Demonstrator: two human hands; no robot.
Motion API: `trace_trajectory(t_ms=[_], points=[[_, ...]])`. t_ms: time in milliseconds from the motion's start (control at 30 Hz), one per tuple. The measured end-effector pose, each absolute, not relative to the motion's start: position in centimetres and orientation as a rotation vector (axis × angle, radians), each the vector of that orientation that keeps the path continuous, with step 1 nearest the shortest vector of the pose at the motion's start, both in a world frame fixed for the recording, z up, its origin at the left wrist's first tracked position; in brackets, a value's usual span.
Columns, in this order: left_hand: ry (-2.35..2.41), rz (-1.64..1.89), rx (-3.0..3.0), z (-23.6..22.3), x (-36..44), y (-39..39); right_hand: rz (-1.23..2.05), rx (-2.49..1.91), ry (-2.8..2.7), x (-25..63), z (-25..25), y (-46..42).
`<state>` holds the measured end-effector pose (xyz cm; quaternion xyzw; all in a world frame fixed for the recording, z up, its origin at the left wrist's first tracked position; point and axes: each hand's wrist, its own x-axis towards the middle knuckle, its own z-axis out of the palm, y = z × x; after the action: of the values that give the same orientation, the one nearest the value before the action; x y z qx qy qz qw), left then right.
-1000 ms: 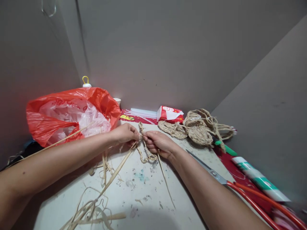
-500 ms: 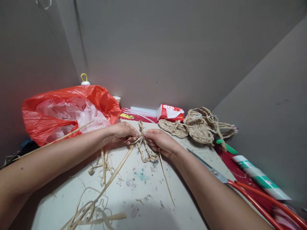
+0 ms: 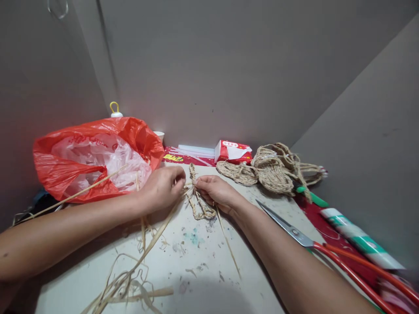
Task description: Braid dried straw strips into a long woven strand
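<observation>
A small piece of braided straw cord (image 3: 198, 209) lies at the table's middle, with an upright stub at the top and a loop below. My right hand (image 3: 214, 188) is closed, pinching the braid where the stub meets the loop. Just left of it, my left hand (image 3: 165, 185) is closed with curled fingers around a thin straw strand (image 3: 188, 186) that runs to the braid. Its fingertips are partly hidden. Long straw strips (image 3: 153, 242) trail from beneath the left hand toward the near edge. Another thin strand (image 3: 229, 244) hangs below the right hand.
A red plastic bag (image 3: 81, 131) sits at the left. Finished-looking woven straw pieces (image 3: 273, 174) and a red tissue pack (image 3: 233, 150) are at the back. Red-handled scissors (image 3: 294, 233) and a green-and-white roll (image 3: 360, 237) lie at right. Grey walls (image 3: 203, 65) enclose the table (image 3: 196, 266).
My left hand has drawn back to the left from the braid and turned, its back now toward me. My right hand still pinches the braid.
</observation>
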<state>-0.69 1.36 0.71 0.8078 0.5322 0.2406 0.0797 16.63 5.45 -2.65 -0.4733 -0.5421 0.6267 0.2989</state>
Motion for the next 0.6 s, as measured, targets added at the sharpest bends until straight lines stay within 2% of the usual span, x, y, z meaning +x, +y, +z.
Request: trace_trajectory(t_ms=[133,200,400,600], points=[[1.712,0.217,2.476,0.7,-0.2,-0.9,1.652,-1.267,-1.458,16.6,-2.6,5.4],[1.725,0.144,2.417,0.4,-0.4,-0.9,1.649,-1.273,-1.465,16.5,-2.6,5.4],[1.620,0.231,2.188,0.7,-3.4,-0.5,1.629,-1.293,-1.465,16.5,-2.5,5.5],[1.537,0.570,1.850,2.3,-3.8,-1.3,1.612,-1.291,-1.469,16.4,-2.4,5.5]])
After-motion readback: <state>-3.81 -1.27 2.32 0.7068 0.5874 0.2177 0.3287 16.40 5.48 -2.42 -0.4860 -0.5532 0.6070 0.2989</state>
